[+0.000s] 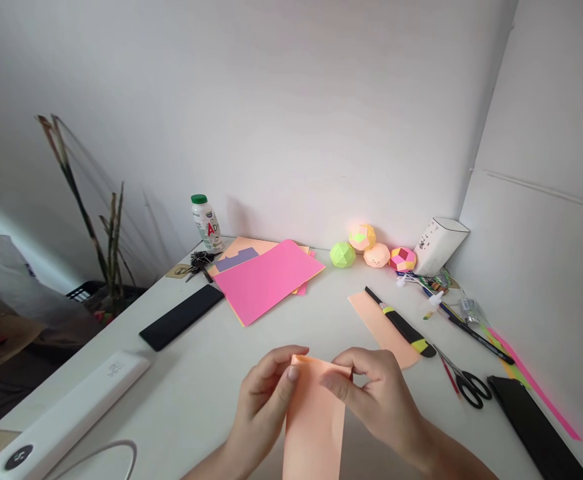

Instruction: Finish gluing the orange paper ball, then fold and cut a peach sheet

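Note:
Both my hands hold a strip of peach paper [314,427] upright above the white table [196,380]. My left hand [264,400] pinches the strip's top left corner with thumb and fingers closed. My right hand [374,397] pinches the top right edge, where the paper's top is bent over. A second peach strip [379,327] lies flat just beyond my right hand, with a black and yellow utility knife [401,323] resting across it.
A stack of pink and orange sheets [266,277] lies further back. Paper balls [371,250], a bottle [206,223], keys [199,263], a black bar [181,317], scissors [464,380], pens [461,320] and a white box [439,243] ring the table. A white device [66,417] lies at left.

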`<control>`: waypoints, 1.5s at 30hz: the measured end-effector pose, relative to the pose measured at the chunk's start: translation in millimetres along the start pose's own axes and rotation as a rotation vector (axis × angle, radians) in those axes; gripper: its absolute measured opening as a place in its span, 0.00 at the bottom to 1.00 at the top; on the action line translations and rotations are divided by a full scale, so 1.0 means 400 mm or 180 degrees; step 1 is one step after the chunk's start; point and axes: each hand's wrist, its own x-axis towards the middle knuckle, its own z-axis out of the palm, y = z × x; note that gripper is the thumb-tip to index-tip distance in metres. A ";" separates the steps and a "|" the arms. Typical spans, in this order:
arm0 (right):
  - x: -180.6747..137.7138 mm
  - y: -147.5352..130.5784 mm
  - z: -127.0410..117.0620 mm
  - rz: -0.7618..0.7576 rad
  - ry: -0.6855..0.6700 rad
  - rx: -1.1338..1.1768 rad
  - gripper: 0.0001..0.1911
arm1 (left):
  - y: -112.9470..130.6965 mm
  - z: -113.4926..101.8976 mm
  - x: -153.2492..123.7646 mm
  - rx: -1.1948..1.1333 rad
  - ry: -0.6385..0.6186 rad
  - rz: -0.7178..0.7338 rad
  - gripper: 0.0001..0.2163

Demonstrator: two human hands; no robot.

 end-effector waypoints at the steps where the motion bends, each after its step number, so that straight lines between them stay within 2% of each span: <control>1: 0.000 0.001 0.000 -0.0009 -0.0014 -0.0032 0.18 | -0.002 -0.002 0.002 0.0031 0.0031 -0.0009 0.09; 9: 0.000 0.011 -0.003 -0.0081 -0.0078 -0.0194 0.20 | -0.005 -0.001 0.001 -0.0239 -0.0041 -0.0329 0.08; 18: -0.001 0.012 -0.006 -0.0150 -0.0110 -0.0351 0.20 | -0.003 0.006 -0.003 -0.0393 0.0137 -0.0369 0.07; 25: 0.004 0.000 -0.014 0.0067 -0.0142 -0.0414 0.12 | -0.006 0.000 -0.001 0.0009 0.0301 -0.0074 0.09; 28: 0.004 0.002 -0.015 0.0131 -0.0155 -0.0336 0.16 | -0.005 -0.003 -0.001 0.0046 0.0332 -0.0053 0.07; 35: -0.002 0.012 -0.020 0.0156 -0.0210 -0.0222 0.18 | -0.001 -0.009 0.001 -0.0064 0.0057 0.0021 0.05; 45: -0.004 0.008 -0.026 0.0167 -0.0276 -0.0125 0.17 | 0.004 0.000 -0.003 -0.0003 0.0274 -0.0063 0.06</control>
